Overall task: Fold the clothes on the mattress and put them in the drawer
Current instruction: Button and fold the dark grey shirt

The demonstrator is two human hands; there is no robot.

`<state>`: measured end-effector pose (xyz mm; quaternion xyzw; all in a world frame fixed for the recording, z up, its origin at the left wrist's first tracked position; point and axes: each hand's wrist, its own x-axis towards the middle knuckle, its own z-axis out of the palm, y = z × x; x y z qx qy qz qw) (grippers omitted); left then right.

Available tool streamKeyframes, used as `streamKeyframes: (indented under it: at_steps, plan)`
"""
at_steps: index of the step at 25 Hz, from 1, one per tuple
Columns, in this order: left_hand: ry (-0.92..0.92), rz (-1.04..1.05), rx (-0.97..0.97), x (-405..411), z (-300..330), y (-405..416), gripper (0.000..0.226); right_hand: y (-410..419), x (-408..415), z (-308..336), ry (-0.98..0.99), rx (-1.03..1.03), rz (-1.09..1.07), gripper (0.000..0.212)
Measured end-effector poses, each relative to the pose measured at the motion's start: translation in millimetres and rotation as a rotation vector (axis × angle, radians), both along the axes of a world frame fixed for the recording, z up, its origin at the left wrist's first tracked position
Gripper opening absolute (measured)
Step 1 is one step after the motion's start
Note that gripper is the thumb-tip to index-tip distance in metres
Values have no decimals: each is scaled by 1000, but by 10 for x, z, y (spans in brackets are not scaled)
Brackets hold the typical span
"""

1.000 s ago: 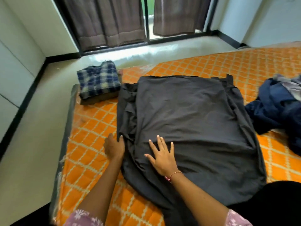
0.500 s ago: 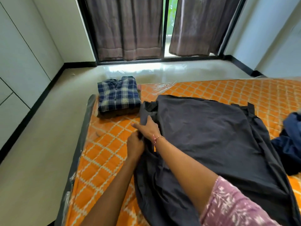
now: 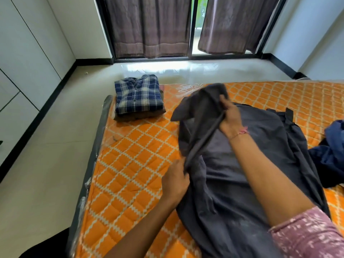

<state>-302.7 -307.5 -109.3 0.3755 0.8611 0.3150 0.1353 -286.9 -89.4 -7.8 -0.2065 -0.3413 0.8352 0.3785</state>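
A large dark grey garment (image 3: 247, 164) lies spread on the orange patterned mattress (image 3: 130, 164). My left hand (image 3: 175, 181) grips its left edge low down. My right hand (image 3: 230, 118) holds the same edge higher up, lifting that side off the mattress so a flap stands above the cloth. A folded blue plaid shirt (image 3: 138, 95) sits on another folded brown piece at the mattress's far left corner. No drawer is in view.
A crumpled navy garment (image 3: 331, 157) lies at the right edge of the mattress. Pale floor (image 3: 46, 164) runs along the left, with white cabinet fronts (image 3: 22, 62) beyond. Curtains (image 3: 149, 25) hang over a sliding window at the back.
Both hands moved from pressing the garment's near part to its left edge, took hold of it and lifted it. The right hand rose and shifted right with the fold.
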Motion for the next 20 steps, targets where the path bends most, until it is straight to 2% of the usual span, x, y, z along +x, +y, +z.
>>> streamKeyframes:
  at_steps: [2,4,5,7,8,10,12,13,15,17,18,19,20]
  plan:
    - [164,-94,1,337,18,-28,49,224,674,-69,99,-56,-141,30]
    - [343,-238,-67,648,-25,-35,49,342,1376,-429,46,-242,-347,47]
    - [427,-331,-118,768,-46,-32,51,284,1693,-666,-11,-330,-452,47]
    - [500,-556,-170,959,-148,-41,50,-11,2120,-1125,-342,-431,-684,35]
    - [540,-650,-175,1027,-224,-65,48,-154,2188,-1299,-530,-439,-733,37]
    - [622,-721,-149,1060,-314,-149,45,-442,2057,-1312,-889,-304,-728,66]
    - [642,-575,-111,972,-377,-229,56,-715,1777,-1151,-1190,-85,-568,96]
    - [583,-430,-125,926,-377,-298,63,-878,1642,-1085,-1236,-48,-503,105]
    - [345,-216,-168,872,-391,-466,64,-1211,1496,-1050,-1153,-138,-425,111]
    - [14,-145,-131,1016,-370,-636,45,-1520,1460,-1079,-1075,-274,-356,103]
    - [-32,-133,-84,1073,-353,-685,35,-1605,1453,-1110,-1031,-309,-338,95]
    - [13,-117,-71,1051,-291,-697,30,-1632,1446,-1150,-972,-322,-332,89]
    - [153,-95,-77,948,-221,-699,29,-1640,1425,-1133,-893,-318,-312,86]
